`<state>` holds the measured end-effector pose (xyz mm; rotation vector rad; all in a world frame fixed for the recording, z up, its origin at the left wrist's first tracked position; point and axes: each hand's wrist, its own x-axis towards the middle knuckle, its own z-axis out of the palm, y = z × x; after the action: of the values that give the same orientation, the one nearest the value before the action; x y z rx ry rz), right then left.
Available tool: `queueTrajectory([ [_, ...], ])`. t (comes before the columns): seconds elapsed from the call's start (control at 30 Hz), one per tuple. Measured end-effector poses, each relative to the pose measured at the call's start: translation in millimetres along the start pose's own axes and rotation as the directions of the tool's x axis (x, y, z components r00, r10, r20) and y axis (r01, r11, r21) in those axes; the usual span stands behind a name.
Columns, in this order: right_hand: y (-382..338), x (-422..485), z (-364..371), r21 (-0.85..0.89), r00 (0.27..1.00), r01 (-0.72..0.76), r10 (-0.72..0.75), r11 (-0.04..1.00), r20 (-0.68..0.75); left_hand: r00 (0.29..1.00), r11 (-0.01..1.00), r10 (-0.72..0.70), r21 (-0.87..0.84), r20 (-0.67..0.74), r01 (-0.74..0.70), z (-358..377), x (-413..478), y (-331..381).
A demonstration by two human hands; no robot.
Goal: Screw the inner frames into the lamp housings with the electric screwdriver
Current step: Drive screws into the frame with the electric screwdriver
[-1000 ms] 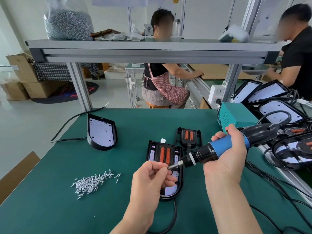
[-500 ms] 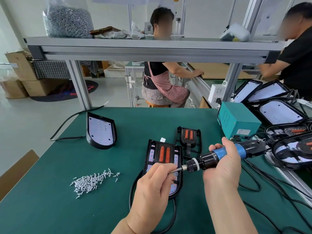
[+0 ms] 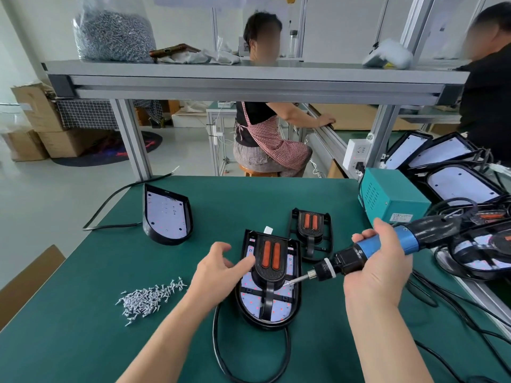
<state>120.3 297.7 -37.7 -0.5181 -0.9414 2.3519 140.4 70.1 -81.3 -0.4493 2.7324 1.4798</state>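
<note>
A black lamp housing (image 3: 295, 297) lies on the green table in front of me, with a black inner frame (image 3: 269, 264) bearing two orange strips seated inside it. My right hand (image 3: 378, 269) grips the blue and black electric screwdriver (image 3: 387, 246); its bit points down-left, with its tip at the frame's right side. My left hand (image 3: 218, 272) rests against the housing's left edge with relaxed fingers. A pile of small silver screws (image 3: 149, 298) lies to the left.
A second inner frame (image 3: 311, 229) lies behind the housing, and another housing (image 3: 166, 214) stands at the back left. A teal power box (image 3: 390, 193) and several more housings (image 3: 464, 186) crowd the right. Black cables (image 3: 249, 355) run across the table. Two people work beyond the bench.
My left hand left the bit tip and moved to the housing's left edge. The screwdriver swung down so its bit meets the inner frame.
</note>
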Motion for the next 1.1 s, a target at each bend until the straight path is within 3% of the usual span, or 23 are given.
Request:
queueTrajectory([
  [0.17,-4,10,23,0.008,0.974,0.199,-0.199,0.980,0.106,0.980,0.995,-0.031,-0.083,0.196,0.048,6,4,2],
  [0.33,-3,24,53,-0.016,0.923,0.337,-0.327,0.941,0.201,0.986,0.970,-0.034,-0.231,0.164,0.072,18,-3,-7],
  [0.67,35,45,77,-0.214,0.882,0.418,-0.338,0.883,0.330,0.991,0.964,-0.058,-0.252,0.120,0.087,26,-7,-5],
  [1.1,55,56,77,-0.267,0.888,0.405,-0.307,0.874,0.343,0.991,0.970,-0.076,-0.222,0.109,0.098,26,-7,-3],
])
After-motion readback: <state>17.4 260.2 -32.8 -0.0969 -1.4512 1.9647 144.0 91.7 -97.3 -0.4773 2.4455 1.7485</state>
